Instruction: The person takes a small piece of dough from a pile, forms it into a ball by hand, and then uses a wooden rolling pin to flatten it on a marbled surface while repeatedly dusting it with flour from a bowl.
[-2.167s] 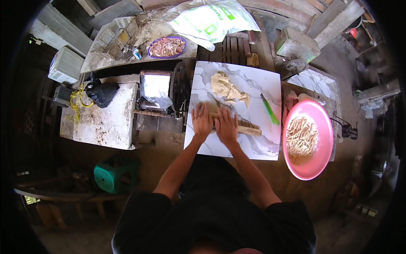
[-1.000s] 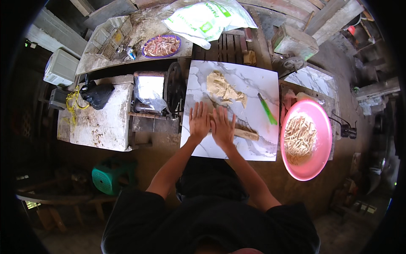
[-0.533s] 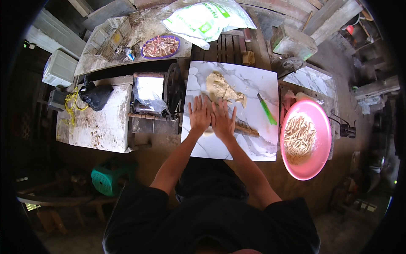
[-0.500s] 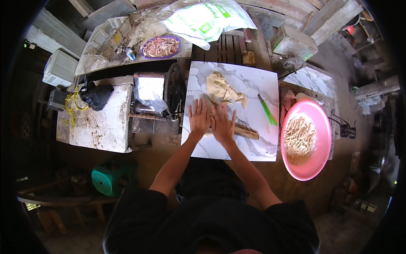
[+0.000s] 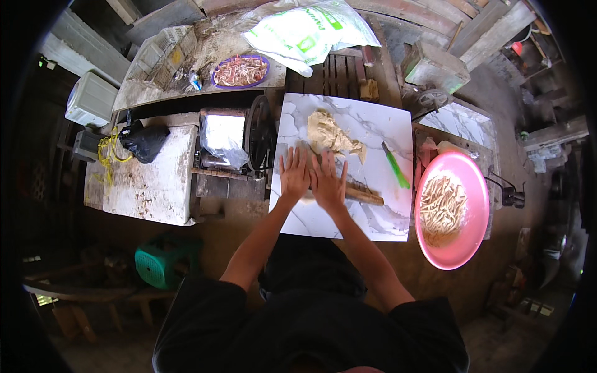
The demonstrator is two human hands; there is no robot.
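My left hand lies palm down on the white marble-patterned board, fingers stretched out. Close beside it my right hand is flat too, the thumbs near each other. What lies under the palms is mostly hidden. A brown wooden stick sticks out to the right of my right hand; I cannot tell whether the hand touches it. Just beyond the fingertips rests a ragged sheet of beige dough. A green-handled knife lies toward the board's right side.
A pink basin with dough strips stands right of the board. To the left is a hand-cranked roller machine. Behind are a purple-rimmed plate of reddish strips and a white-green sack. A green stool stands at lower left.
The whole view has shifted slightly. Both hands stay flat in nearly the same spot on the board; the dough, knife and stick look unmoved.
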